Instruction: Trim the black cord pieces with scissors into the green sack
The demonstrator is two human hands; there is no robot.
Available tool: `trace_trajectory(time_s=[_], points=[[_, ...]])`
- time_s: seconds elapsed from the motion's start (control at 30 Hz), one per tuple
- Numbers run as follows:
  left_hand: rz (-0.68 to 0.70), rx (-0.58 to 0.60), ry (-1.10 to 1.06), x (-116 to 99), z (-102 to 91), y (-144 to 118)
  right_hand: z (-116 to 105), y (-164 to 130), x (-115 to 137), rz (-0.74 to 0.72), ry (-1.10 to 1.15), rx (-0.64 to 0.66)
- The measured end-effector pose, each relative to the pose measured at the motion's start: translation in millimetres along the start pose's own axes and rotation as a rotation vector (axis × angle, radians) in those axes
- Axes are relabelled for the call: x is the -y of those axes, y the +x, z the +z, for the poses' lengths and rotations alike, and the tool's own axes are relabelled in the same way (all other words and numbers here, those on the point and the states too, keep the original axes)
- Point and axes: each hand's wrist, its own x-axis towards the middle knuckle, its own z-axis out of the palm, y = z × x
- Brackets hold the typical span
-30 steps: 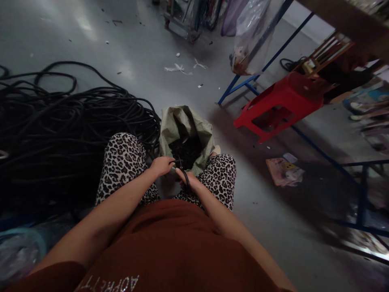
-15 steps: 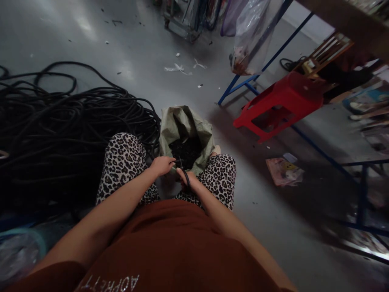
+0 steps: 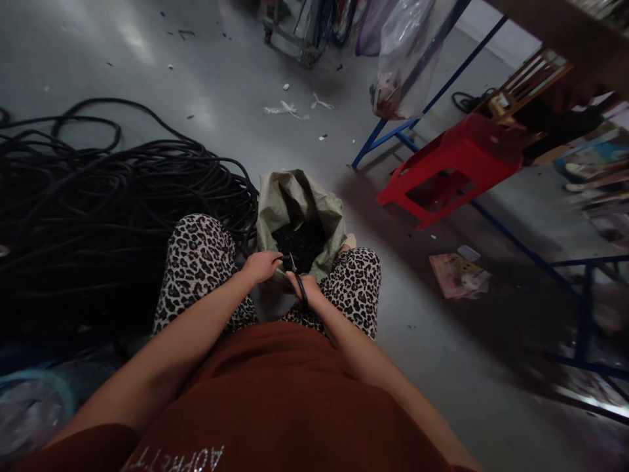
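Between the knees, over the mouth of a green woven sack [image 3: 299, 200]: left hand [image 3: 261, 266] closed on a short black cable end [image 3: 284, 261], right hand [image 3: 303, 290] gripping black-handled scissors [image 3: 296, 278] — blades at the cable. Sack holds dark cut pieces. Outward: black cable heap [image 3: 98, 196] left, red plastic stool [image 3: 455, 164] right, blue metal frame [image 3: 515, 246] beyond.
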Motion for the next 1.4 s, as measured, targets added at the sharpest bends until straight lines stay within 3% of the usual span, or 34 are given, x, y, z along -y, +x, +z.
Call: trace_trajectory(time_s=[0.27, 0.5, 0.97, 1.4], points=[[0.001, -0.002, -0.024, 10, 7.9, 6, 2, 5, -6, -0.002, 0.057, -0.027], [-0.029, 0.022, 0.013, 6, 5.8, 5, 1, 3, -3, 0.055, 0.043, -0.020], [-0.024, 0.033, 0.015, 10, 6.5, 8, -3, -1, -1, 0.030, -0.021, -0.011], [-0.101, -0.021, -0.008, 11, 1.4, 8, 8, 11, -15, 0.104, 0.246, 0.021]])
